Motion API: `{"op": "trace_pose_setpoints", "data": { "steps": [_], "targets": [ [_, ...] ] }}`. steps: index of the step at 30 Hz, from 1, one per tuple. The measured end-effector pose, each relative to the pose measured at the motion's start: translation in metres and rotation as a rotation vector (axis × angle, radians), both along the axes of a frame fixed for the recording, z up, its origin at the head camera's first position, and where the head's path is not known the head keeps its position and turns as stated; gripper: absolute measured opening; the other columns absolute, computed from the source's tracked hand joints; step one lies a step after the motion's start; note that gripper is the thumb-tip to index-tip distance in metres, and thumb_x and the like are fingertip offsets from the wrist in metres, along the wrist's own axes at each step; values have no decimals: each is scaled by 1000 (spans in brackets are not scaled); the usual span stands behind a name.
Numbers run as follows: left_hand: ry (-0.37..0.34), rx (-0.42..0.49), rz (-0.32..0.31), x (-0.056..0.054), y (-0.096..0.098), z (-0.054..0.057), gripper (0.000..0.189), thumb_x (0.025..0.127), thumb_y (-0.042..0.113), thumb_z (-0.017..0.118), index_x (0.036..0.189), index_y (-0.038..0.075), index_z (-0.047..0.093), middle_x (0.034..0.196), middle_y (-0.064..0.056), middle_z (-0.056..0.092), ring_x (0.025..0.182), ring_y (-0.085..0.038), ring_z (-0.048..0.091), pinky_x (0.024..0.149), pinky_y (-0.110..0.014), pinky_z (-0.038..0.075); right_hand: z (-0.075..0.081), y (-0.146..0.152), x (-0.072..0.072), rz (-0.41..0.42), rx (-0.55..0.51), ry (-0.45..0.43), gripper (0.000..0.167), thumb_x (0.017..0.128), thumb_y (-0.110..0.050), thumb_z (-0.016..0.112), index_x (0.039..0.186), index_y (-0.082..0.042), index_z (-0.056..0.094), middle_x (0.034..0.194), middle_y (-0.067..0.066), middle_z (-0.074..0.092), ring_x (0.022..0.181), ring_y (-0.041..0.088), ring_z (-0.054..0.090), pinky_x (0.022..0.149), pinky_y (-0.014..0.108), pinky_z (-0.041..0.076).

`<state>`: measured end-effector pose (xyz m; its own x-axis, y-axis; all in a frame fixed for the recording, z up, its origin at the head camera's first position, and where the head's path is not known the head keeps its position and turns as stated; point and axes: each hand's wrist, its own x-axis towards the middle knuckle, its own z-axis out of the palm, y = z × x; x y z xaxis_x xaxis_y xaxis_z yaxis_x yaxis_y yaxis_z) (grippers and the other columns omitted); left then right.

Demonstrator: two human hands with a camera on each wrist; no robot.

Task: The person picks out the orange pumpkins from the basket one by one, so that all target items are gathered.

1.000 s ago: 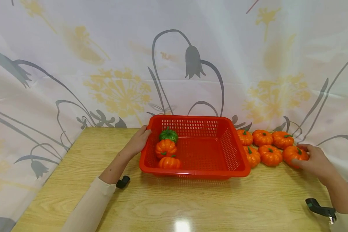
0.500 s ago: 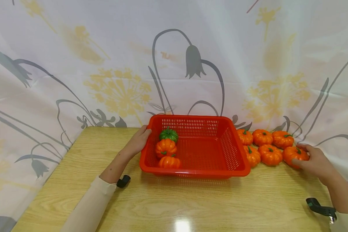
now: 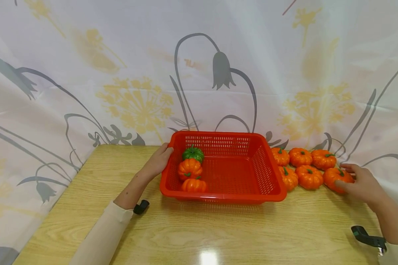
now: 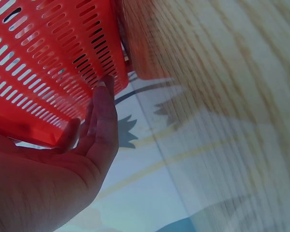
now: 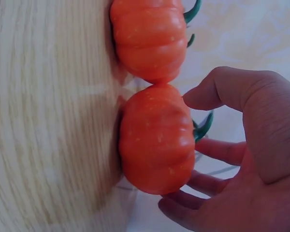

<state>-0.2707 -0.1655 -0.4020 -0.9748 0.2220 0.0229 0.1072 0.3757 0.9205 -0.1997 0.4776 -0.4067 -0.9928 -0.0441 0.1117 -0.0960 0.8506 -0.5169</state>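
Red basket (image 3: 223,197) has its left edge gripped by the left hand (image 3: 159,161). The right hand (image 3: 363,184) bends loose, wide fingers around the front row's right-end pumpkin (image 3: 331,177); I can't tell if they touch. Wide wood table (image 3: 219,228) spreads in front.

The wood-grained counter (image 3: 202,228) bears a basket (image 3: 223,198) and, just to its right, six orange pumpkins (image 3: 309,178) in two close rows of three
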Motion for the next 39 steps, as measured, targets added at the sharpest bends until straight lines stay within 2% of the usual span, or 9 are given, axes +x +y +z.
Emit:
{"op": "trace_pose_setpoints", "data": {
  "steps": [2, 4, 7, 10, 13, 16, 18, 20, 39],
  "targets": [
    [-5, -8, 4, 0, 0, 0, 42, 114, 28, 32, 138, -2, 48, 120, -20, 62, 97, -24, 68, 82, -30, 57, 3, -2, 1, 6, -5, 9, 64, 96, -13, 69, 140, 23, 40, 133, 51, 44, 113, 69, 47, 79, 24, 47],
    [-6, -18, 2, 1, 0, 0, 43, 113, 29, 32, 140, -2, 47, 121, -19, 62, 99, -23, 68, 83, -30, 57, 7, -6, 2, -5, 2, 18, 62, 98, -14, 67, 141, 23, 40, 134, 50, 43, 114, 69, 46, 89, 46, 53],
    [-6, -16, 0, 2, 0, 1, 43, 113, 28, 32, 140, -2, 47, 122, -20, 62, 101, -24, 68, 85, -31, 57, 15, -13, 4, -35, 7, 33, 59, 102, -14, 63, 142, 22, 39, 137, 49, 40, 116, 69, 41, 91, 80, 40],
    [-5, -8, -3, 2, 0, 1, 43, 114, 28, 32, 140, -3, 47, 123, -22, 62, 101, -28, 69, 83, -30, 57, 22, -23, 5, -47, 13, 72, 56, 103, -12, 61, 142, 22, 40, 138, 50, 41, 119, 68, 40, 94, 82, 37],
    [-9, 2, -5, 1, 0, 1, 44, 115, 27, 32, 141, -4, 47, 123, -24, 62, 101, -31, 70, 80, -28, 57, 29, -33, 5, -28, 2, 112, 54, 103, -11, 62, 142, 20, 43, 139, 49, 43, 122, 66, 41, 99, 81, 35],
    [-9, 6, -10, 1, 0, 1, 44, 115, 27, 32, 141, -5, 46, 123, -25, 62, 99, -31, 70, 79, -27, 57, 36, -45, 8, 7, -21, 161, 51, 102, -10, 64, 142, 17, 47, 139, 45, 46, 122, 61, 43, 118, 41, 42],
    [-6, 2, -11, 1, 0, 1, 43, 114, 26, 32, 140, -5, 46, 122, -25, 62, 99, -30, 70, 79, -27, 57, 41, -54, 10, 43, -34, 198, 49, 102, -8, 66, 141, 16, 49, 138, 43, 48, 121, 57, 44, 108, 9, 33],
    [-2, -1, -11, 1, 0, 1, 42, 114, 26, 33, 140, -5, 47, 122, -24, 62, 98, -28, 70, 79, -27, 57, 44, -64, 12, 71, -48, 236, 47, 101, -7, 69, 140, 14, 52, 137, 38, 50, 121, 50, 43, 87, -5, 22],
    [-7, 11, 9, 1, 1, 2, 41, 113, 27, 34, 136, -4, 49, 118, -20, 62, 94, -22, 68, 79, -28, 58, 72, -165, 6, 304, -114, 269, 49, 97, -8, 77, 142, -4, 59, 139, 19, 55, 125, 38, 51, 95, 12, 33]
  ]
}}
